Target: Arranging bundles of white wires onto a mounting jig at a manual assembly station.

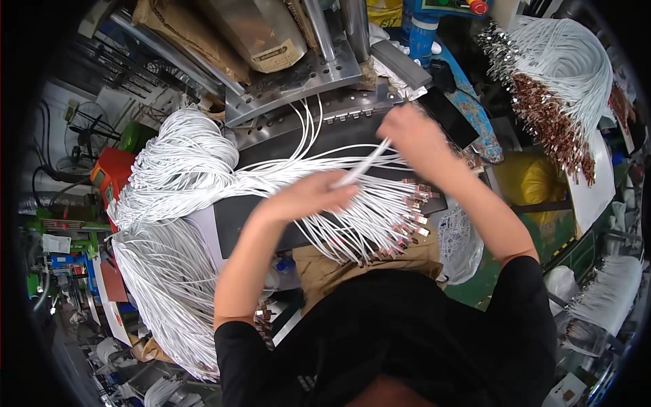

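Near the middle, my left hand [313, 195] reaches over a fan of white cables [369, 220] with metal connector ends. Its thumb and fingers close on a short run of white cables [364, 164] that slants up to my right hand. My right hand [411, 130], blurred by motion, is closed at the upper end of that run, close to the press. How many strands are between the hands I cannot tell. The fanned cables lie on a black surface [261, 220], connectors [420, 220] pointing right and toward me. Several strands [313, 125] run back to the press.
A steel press plate [291, 81] with upright posts stands behind the hands. Thick cable bundles [176, 146] heap at the left and hang over the edge [163, 285]. A coiled bundle with copper-coloured ends [563, 74] sits at the far right. Brown cloth [339, 271] covers my lap.
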Tool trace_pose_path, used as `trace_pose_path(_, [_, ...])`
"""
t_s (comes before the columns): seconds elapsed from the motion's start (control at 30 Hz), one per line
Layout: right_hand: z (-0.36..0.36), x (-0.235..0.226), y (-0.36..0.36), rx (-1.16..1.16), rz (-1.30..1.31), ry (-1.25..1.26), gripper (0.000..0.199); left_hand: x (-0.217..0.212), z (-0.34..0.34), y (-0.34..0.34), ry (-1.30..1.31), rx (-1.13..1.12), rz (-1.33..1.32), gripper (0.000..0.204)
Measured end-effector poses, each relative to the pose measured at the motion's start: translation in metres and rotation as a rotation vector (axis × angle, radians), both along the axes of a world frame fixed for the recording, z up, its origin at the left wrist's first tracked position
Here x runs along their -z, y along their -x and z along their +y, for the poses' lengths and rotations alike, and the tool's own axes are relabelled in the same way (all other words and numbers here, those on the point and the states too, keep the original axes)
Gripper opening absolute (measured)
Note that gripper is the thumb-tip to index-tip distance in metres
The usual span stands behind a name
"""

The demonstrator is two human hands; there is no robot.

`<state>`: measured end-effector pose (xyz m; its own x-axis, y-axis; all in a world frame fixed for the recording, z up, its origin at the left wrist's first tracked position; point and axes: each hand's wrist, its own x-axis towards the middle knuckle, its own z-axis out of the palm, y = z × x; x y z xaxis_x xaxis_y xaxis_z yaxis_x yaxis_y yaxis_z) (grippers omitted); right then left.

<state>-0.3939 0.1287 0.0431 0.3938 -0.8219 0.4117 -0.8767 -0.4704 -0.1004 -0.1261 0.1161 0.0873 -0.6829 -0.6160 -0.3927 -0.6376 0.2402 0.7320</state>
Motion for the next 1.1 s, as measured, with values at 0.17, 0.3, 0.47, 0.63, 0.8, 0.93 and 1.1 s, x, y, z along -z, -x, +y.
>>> trace_pose_path(0.17, [-0.006, 0.019, -0.027, -0.298, -0.106, -0.064, 0.020, 0.049, 0.014, 0.015, -0.738, -0.321, 0.539, 0.032])
trace_pose_path(0.3, [-0.036, 0.018, -0.017, 0.083, -1.287, -0.370, 0.023, 0.042, 0.000, 0.037, -0.653, -0.384, 0.516, 0.031])
trace_pose_path(0.47, [-0.021, 0.027, -0.023, -0.167, -0.790, -0.435, 0.030, 0.054, -0.032, 0.038, -0.609, -0.553, 0.605, 0.031])
trace_pose_path(0.63, [-0.005, 0.005, -0.018, -0.007, -0.272, -0.691, 0.031, 0.062, -0.065, 0.030, -0.614, -0.780, 0.750, 0.031])
trace_pose_path(0.8, [-0.062, 0.037, 0.001, -0.012, -0.075, 0.272, 0.037, 0.077, -0.069, 0.037, -0.619, -0.724, 0.755, 0.029])
trace_pose_path(0.93, [-0.069, 0.050, -0.002, -0.028, 0.148, 0.152, 0.046, 0.081, -0.068, 0.035, -0.545, -0.699, 0.687, 0.030])
trace_pose_path(1.1, [-0.051, 0.051, -0.008, -0.150, -0.238, -0.134, 0.039, 0.083, -0.071, 0.036, -0.536, -0.601, 0.585, 0.030])
